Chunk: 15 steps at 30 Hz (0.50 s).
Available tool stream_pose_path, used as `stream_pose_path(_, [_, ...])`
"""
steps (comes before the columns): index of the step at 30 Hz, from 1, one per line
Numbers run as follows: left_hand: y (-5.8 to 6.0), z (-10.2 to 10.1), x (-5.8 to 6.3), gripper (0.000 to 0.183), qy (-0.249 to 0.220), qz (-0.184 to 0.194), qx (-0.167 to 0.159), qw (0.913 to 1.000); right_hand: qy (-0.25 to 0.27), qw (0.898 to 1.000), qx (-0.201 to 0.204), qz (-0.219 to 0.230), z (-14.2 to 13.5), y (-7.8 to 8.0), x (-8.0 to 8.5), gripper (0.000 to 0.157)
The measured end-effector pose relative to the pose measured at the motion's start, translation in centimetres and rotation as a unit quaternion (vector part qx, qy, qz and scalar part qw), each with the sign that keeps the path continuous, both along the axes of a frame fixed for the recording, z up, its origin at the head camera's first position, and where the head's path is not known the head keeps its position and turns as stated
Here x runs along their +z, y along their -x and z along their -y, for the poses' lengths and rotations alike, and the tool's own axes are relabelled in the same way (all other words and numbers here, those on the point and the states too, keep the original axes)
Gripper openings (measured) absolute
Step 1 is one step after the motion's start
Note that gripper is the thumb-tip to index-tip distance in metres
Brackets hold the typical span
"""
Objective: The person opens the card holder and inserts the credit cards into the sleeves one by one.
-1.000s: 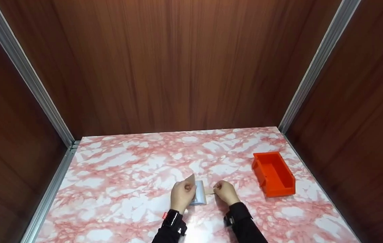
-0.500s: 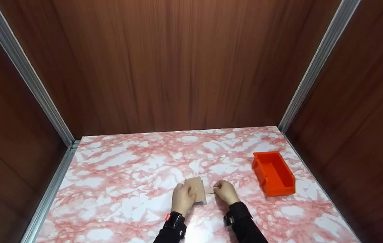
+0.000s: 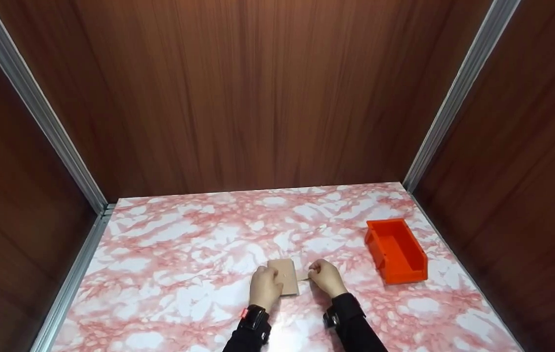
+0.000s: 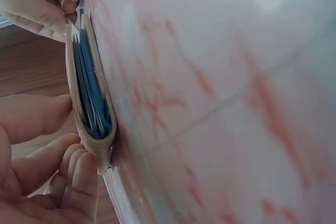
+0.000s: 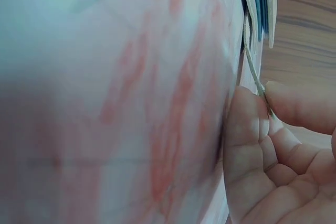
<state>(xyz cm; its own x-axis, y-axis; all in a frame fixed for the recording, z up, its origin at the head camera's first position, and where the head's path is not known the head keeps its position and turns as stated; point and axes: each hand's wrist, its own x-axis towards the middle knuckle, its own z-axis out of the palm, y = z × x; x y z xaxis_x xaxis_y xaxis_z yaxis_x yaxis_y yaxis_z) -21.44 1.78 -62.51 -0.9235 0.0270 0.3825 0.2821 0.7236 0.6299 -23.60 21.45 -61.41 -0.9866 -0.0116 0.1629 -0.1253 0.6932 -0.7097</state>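
Observation:
A tan card holder (image 3: 286,276) lies folded over on the table near its front middle. Blue and pale sleeves (image 4: 90,90) show between its covers in the left wrist view. My left hand (image 3: 264,287) holds it at the folded edge, thumb against the top cover and curled fingers at the spine. A narrow tan strap (image 5: 252,72) sticks out from the holder's right side. Between thumb and fingers, my right hand (image 3: 327,278) pinches the strap's end, just above the table. Part of the holder's left side is hidden under my left hand.
An orange open-front bin (image 3: 398,252) stands to the right of my right hand. The pink-and-white marbled table (image 3: 184,234) is enclosed by brown wood-grain panels (image 3: 238,98) with metal profiles (image 3: 55,122) at the corners.
The raised tan cover has come down to the right over the blue sleeves and lies flat. My left hand turned with it. My right hand stays at the strap.

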Motion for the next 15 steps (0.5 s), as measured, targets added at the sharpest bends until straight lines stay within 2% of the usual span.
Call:
stream_pose_path(4, [0.0,0.0,0.0,0.030,-0.002,0.010,0.000,0.9999,0.007,1.000,-0.005,-0.009,0.5,0.1,0.5,0.004])
stream_pose_path(10, [0.3,0.0,-0.3,0.030,0.006,0.005,-0.001,1.0000,0.015,1.000,-0.003,-0.011,1.5,0.1,1.2,0.003])
stream_pose_path(15, [0.1,0.0,-0.2,0.029,0.011,-0.003,-0.003,0.9999,0.009,0.999,0.009,-0.030,2.3,0.0,1.1,0.003])
